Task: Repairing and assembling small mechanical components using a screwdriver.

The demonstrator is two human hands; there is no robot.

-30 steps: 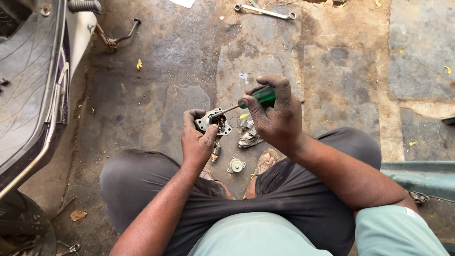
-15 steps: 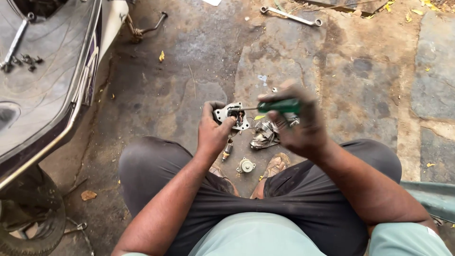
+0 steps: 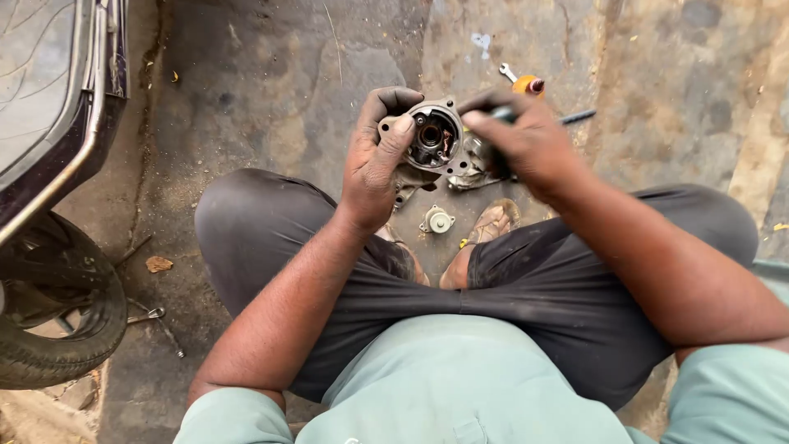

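Now, starting far left: a dark scooter body panel (image 3: 49, 123) fills the ten o'clock corner, and below it at eight o'clock sits a black rubber tyre (image 3: 57, 329). Just right of the tyre, a small silver spanner (image 3: 152, 315) lies on the stained concrete ground (image 3: 271, 82), with a dry brown leaf (image 3: 159, 264) a little above it.

Moving toward centre, the left hand (image 3: 374, 164) comes up from six o'clock, fingers curled around the back and thumb pressed across the rim of a round grey metal housing with a dark circular bore (image 3: 431, 136). That housing is held up off the ground at twelve o'clock of the person's crossed legs, open face toward the camera. Beneath it, on the ground between the knees, rests a small pale round metal cap (image 3: 437, 220), with a sandalled foot (image 3: 493, 222) just to its right.

On to the right: the right hand (image 3: 526, 140) is closed around a dark slim tool handle (image 3: 575, 117), fingertips touching the housing's three o'clock edge. Behind that hand, at one o'clock, lie an orange-handled tool (image 3: 526, 84) and another small silver spanner (image 3: 508, 72).
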